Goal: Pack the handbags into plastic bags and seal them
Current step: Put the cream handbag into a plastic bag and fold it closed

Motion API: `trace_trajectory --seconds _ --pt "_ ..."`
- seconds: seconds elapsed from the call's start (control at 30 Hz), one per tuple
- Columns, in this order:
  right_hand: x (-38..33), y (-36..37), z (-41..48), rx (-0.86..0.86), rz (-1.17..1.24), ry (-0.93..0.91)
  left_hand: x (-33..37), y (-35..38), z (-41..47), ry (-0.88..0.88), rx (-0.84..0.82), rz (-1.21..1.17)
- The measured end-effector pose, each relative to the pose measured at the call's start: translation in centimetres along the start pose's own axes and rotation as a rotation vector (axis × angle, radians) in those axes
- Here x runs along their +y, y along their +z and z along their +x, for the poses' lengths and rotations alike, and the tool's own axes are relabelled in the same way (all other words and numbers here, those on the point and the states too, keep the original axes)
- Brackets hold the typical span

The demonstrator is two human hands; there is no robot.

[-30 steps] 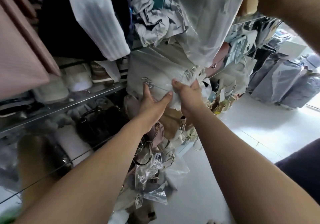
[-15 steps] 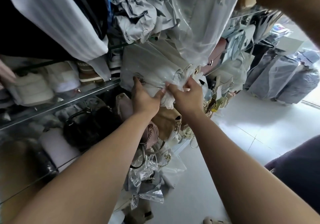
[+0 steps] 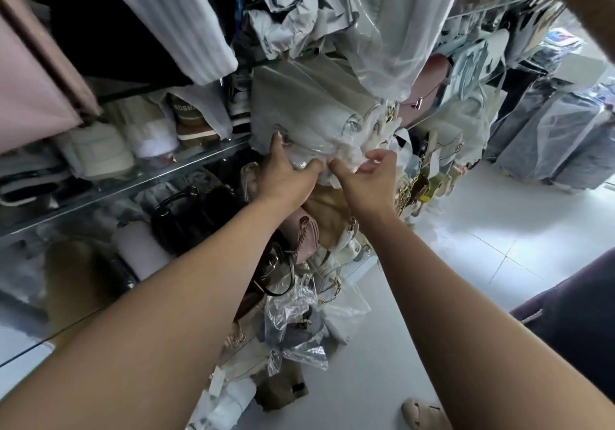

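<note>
Glass shelf w/ sneakers; bag pile on tile floor

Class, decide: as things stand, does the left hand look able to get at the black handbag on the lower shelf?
Probably yes, once freed. The left hand now grips the bagged white handbag; the black handbag sits just below it, with nothing visibly blocking its front.

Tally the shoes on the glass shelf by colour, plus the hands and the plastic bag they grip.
White shoes: 2
Brown shoe: 1
Black-and-white shoe: 1
Hands, left hand and right hand: 2
Plastic bag: 1
Total: 7
</note>
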State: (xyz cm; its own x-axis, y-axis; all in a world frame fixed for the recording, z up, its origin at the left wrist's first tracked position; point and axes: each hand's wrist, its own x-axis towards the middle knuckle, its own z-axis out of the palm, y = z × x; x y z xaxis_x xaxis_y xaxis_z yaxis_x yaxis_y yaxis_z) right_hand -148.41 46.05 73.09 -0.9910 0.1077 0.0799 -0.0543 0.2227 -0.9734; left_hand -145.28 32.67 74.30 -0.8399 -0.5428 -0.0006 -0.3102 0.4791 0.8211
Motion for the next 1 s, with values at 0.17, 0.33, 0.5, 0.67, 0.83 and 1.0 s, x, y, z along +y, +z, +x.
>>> trace_trajectory --seconds 0.17,0.33,0.5,0.67,0.83,1.0 --pt "1.2 -0.8 -4.1 0.026 -0.103 0.031 -1.7 -3.2 -4.9 0.123 0.104 0.146" --pt "-0.3 0.1 -11.3 -0.099 -0.247 -0.230 -5.8 -9.7 -12.0 0.178 0.178 0.225" --pt "-3.0 3.3 -22.0 -0.379 -0.324 -0.522 -13.5 -19.8 -20.7 0.163 0.278 0.253" --pt "-5.0 7.0 -34.4 -0.644 -0.424 -0.678 -21.4 -29.2 -31.1 0.088 0.302 0.225" --pt "-5.8 9.2 -45.0 -0.806 -0.569 -0.807 -27.5 -35.7 -41.2 0.039 0.334 0.375" --pt "-6.7 11.5 -54.1 -0.998 -0.624 -0.847 -32.2 -40.9 -50.2 -0.111 0.479 0.346"
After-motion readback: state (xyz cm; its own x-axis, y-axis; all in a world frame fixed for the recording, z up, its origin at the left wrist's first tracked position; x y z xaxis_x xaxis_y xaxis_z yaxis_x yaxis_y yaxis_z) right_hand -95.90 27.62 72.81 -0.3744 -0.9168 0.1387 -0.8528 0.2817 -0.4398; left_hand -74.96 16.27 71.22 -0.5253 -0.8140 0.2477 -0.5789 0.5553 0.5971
